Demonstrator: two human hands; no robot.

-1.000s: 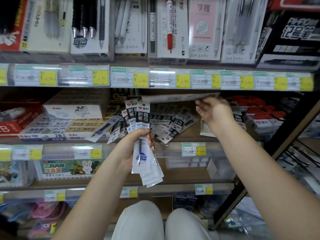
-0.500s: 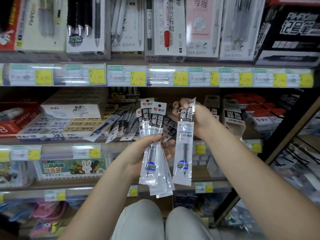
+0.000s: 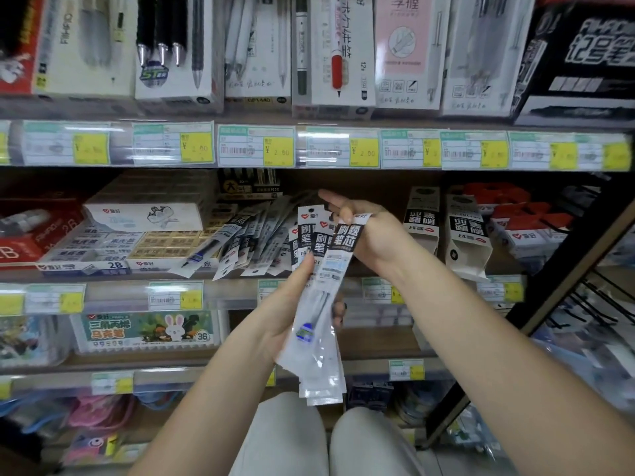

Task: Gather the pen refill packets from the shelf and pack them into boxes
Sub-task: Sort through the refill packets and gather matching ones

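My left hand (image 3: 288, 304) grips a stack of clear pen refill packets (image 3: 321, 324) with black-and-white header cards, held upright in front of the middle shelf. My right hand (image 3: 369, 238) pinches the top of the front packet (image 3: 348, 235) and lays it against the stack. More refill packets (image 3: 254, 235) lie fanned out on the middle shelf (image 3: 374, 266) just left of my hands. Two upright white refill boxes (image 3: 465, 235) stand on the shelf to the right of my right hand.
Eraser boxes (image 3: 113, 249) fill the shelf's left side and red-topped packs (image 3: 525, 228) the right. Pen boxes (image 3: 330, 53) line the shelf above, behind price labels (image 3: 256, 146). A black metal rack (image 3: 563, 286) slants at right. My knees (image 3: 323, 441) are below.
My right hand took one packet from the shelf, carried it down and left, and now holds it against the stack in my left hand. The left hand rose slightly.
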